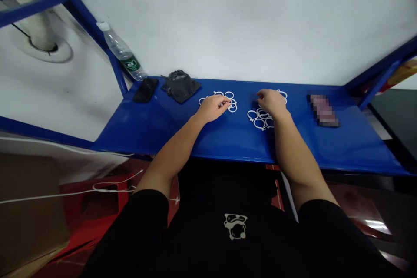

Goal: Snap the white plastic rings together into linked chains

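Note:
White rings with small knobs on their edges lie in two loose groups on the blue table. My left hand [212,107] is over the left group of rings [229,94], its fingers bent and closed by the rings at its fingertips. What they hold, if anything, is hidden. On the other side, my right hand [272,101] hovers at the right group of rings [259,123], fingers curled together and pointing left. I cannot make out anything in its grasp. Part of another ring [284,94] shows behind this hand.
The narrow blue table [228,143] meets a white wall. At its left are a plastic bottle [125,57] leaning on the frame, a black phone [145,90] and a dark drawstring pouch [181,87]. A blurred-out pinkish object [325,110] lies right. A red stool [94,204] stands below left.

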`<move>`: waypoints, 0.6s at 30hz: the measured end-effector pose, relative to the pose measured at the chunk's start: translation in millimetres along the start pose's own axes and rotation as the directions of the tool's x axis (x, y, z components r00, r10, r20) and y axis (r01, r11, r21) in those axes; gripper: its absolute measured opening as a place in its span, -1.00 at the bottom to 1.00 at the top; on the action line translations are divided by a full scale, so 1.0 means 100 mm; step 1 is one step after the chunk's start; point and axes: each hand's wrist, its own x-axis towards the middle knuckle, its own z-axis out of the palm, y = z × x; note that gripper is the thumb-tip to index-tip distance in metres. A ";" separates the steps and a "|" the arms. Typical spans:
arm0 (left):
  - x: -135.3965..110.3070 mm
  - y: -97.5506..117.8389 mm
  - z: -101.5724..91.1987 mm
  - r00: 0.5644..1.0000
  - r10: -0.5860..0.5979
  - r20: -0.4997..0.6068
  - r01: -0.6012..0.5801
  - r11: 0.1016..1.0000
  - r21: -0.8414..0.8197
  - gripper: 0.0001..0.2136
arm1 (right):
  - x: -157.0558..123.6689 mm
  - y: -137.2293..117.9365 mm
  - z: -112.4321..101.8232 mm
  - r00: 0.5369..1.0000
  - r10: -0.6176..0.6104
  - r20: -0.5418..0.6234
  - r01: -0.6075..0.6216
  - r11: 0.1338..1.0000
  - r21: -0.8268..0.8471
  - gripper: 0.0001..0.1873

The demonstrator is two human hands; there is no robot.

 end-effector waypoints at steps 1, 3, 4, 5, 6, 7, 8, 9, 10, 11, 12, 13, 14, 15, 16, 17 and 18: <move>0.00 0.00 0.01 1.000 0.002 -0.006 -0.002 1.000 -0.002 -0.89 | -0.01 -0.05 -0.01 0.999 -0.031 -0.023 0.031 0.999 0.032 -0.72; 0.00 -0.01 0.01 1.000 0.004 -0.012 -0.004 1.000 -0.004 -0.89 | -0.05 -0.22 -0.07 0.993 -0.100 -0.061 0.107 0.987 0.118 -0.71; 0.00 -0.01 0.01 1.000 0.002 -0.012 -0.002 1.000 -0.006 -0.89 | -0.09 -0.34 -0.10 0.985 -0.152 -0.080 0.164 0.971 0.176 -0.70; 0.00 0.00 0.01 1.000 -0.001 -0.010 0.001 1.000 -0.008 -0.88 | -0.14 -0.46 -0.13 0.977 -0.191 -0.094 0.208 0.949 0.235 -0.71; 0.00 0.00 0.01 1.000 -0.004 -0.004 0.004 1.000 -0.010 -0.86 | -0.19 -0.60 -0.15 0.970 -0.221 -0.102 0.241 0.927 0.286 -0.70; 0.00 0.00 0.00 1.000 -0.004 0.002 0.004 1.000 -0.011 -0.84 | -0.25 -0.73 -0.16 0.963 -0.250 -0.102 0.270 0.907 0.322 -0.70; 0.00 0.00 0.00 1.000 -0.001 0.008 0.001 1.000 -0.008 -0.83 | -0.31 -0.85 -0.16 0.953 -0.289 -0.091 0.302 0.889 0.345 -0.71; 0.00 0.00 -0.01 1.000 0.008 0.013 -0.008 1.000 0.000 -0.84 | -0.36 -0.95 -0.15 0.940 -0.332 -0.078 0.338 0.870 0.358 -0.72; 0.00 0.00 -0.01 1.000 0.021 0.017 -0.021 1.000 0.012 -0.85 | -0.40 -1.02 -0.13 0.925 -0.374 -0.066 0.371 0.852 0.369 -0.73; 0.00 0.00 -0.01 0.999 0.035 0.017 -0.035 0.999 0.026 -0.86 | -0.43 -1.07 -0.10 0.915 -0.398 -0.066 0.392 0.836 0.383 -0.74; 0.00 0.00 -0.01 0.999 0.049 0.014 -0.050 0.998 0.038 -0.85 | -0.45 -1.10 -0.07 0.909 -0.411 -0.066 0.401 0.823 0.402 -0.75; -0.01 0.00 -0.01 0.998 0.062 0.009 -0.062 0.997 0.044 -0.84 | -0.46 -1.11 -0.04 0.910 -0.409 -0.068 0.397 0.813 0.425 -0.76; -0.01 0.00 -0.01 0.997 0.072 0.002 -0.072 0.996 0.044 -0.84 | -0.45 -1.09 -0.02 0.917 -0.393 -0.069 0.380 0.807 0.451 -0.77; -0.01 0.00 -0.01 0.997 0.080 -0.006 -0.080 0.996 0.040 -0.84 | -0.44 -1.07 0.01 0.927 -0.369 -0.068 0.354 0.803 0.479 -0.77; -0.01 0.01 0.00 0.996 0.085 -0.011 -0.085 0.996 0.035 -0.84 | -0.43 -1.04 0.03 0.938 -0.339 -0.064 0.324 0.799 0.507 -0.76; -0.02 0.01 0.00 0.996 0.089 -0.013 -0.089 0.996 0.031 -0.84 | -0.42 -1.02 0.04 0.949 -0.311 -0.060 0.294 0.793 0.533 -0.74; -0.02 0.02 0.00 0.996 0.091 -0.012 -0.090 0.995 0.030 -0.84 | -0.41 -1.00 0.06 0.956 -0.287 -0.056 0.269 0.787 0.555 -0.72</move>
